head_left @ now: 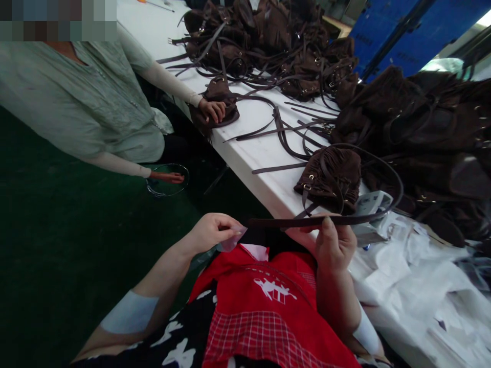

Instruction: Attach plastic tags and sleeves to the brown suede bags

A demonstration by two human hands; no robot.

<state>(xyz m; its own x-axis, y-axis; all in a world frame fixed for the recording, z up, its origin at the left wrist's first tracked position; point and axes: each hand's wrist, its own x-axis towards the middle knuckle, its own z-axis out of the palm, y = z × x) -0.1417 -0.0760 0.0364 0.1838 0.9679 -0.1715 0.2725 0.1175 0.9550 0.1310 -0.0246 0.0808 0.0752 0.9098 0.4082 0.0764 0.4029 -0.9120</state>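
My right hand is closed around a long dark brown strap that runs from a brown fringed bag at the table's near edge. My left hand pinches a small pale piece of plastic or paper close to the strap's free end. Both hands hover over my lap, above a red apron.
A white table carries piles of brown bags and loose straps. Another heap of bags lies at the right, with white wrapping below it. A person in a green shirt rests one hand on a bag.
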